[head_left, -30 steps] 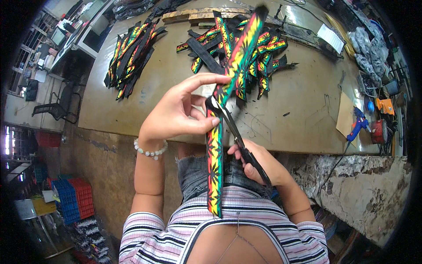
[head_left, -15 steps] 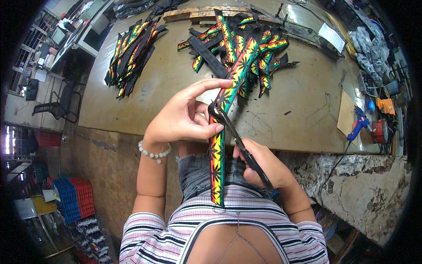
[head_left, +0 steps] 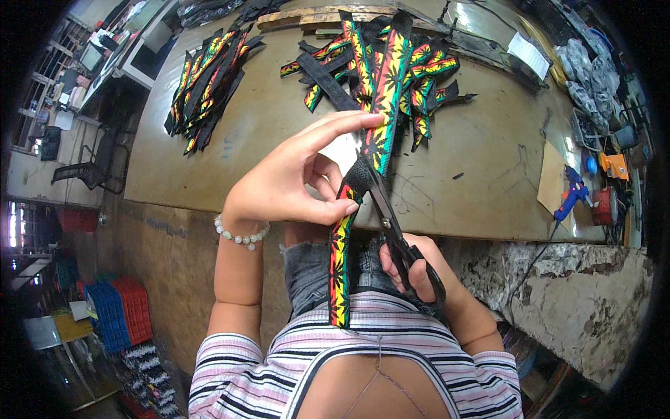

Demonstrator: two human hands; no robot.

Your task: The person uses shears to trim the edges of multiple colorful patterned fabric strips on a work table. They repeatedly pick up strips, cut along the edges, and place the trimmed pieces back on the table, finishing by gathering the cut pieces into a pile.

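Note:
My left hand (head_left: 276, 181) pinches a woven strap patterned in red, yellow and green with black leaf shapes. Its upper length (head_left: 389, 77) stretches away over the table, steadied by my index finger, while the lower length (head_left: 340, 272) hangs toward my lap below my thumb. A black folded section (head_left: 358, 174) lies between the two. Black-handled scissors (head_left: 386, 223) are in my right hand (head_left: 436, 269), their blades against the strap by the black section. Whether the blades have cut through cannot be seen. Beyond my hands lies a loose pile of similar straps (head_left: 436, 68).
A second bundle of straps (head_left: 209, 91) lies at the table's left. Along the right edge are a blue glue gun (head_left: 574, 194) with its cord, brown card (head_left: 551, 181) and a red round container (head_left: 603, 208). Wooden bars (head_left: 328, 17) run along the back.
The scissors have turned and shifted, and their pivot and handle loops now show. The strap's upper length stands straighter, its lower length is more slanted, and the black section is more exposed.

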